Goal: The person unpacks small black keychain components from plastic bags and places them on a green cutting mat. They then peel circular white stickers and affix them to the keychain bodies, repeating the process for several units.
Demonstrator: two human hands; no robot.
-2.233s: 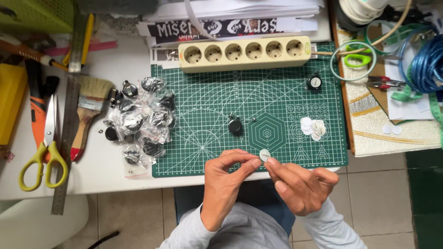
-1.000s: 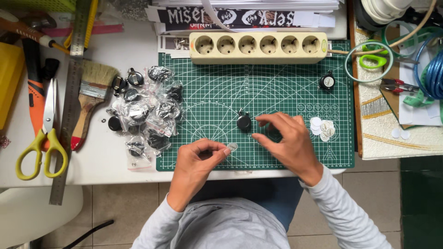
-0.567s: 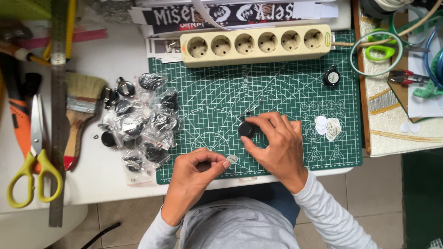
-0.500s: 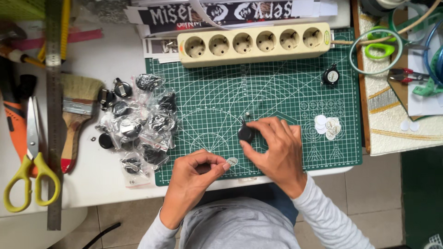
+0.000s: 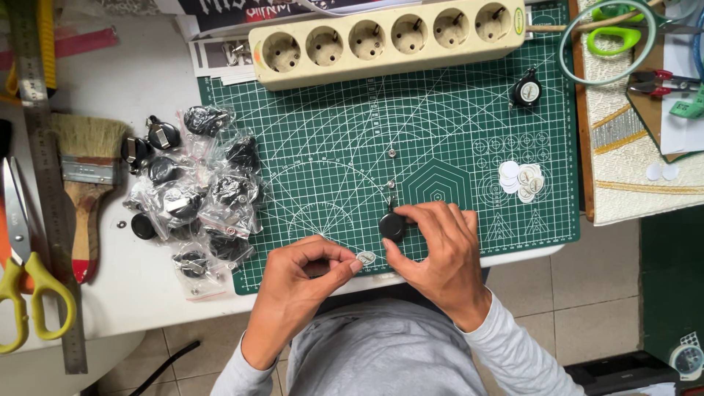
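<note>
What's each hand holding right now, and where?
Left hand pinches a small white disc by its edge; right hand grips a black round piece around its rim.

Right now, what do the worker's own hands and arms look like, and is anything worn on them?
Both hands are bare: no gloves, rings or watch visible on the left hand or right hand. Light grey long sleeves cover both arms up to the wrists, matching the grey top. No markings show.
</note>
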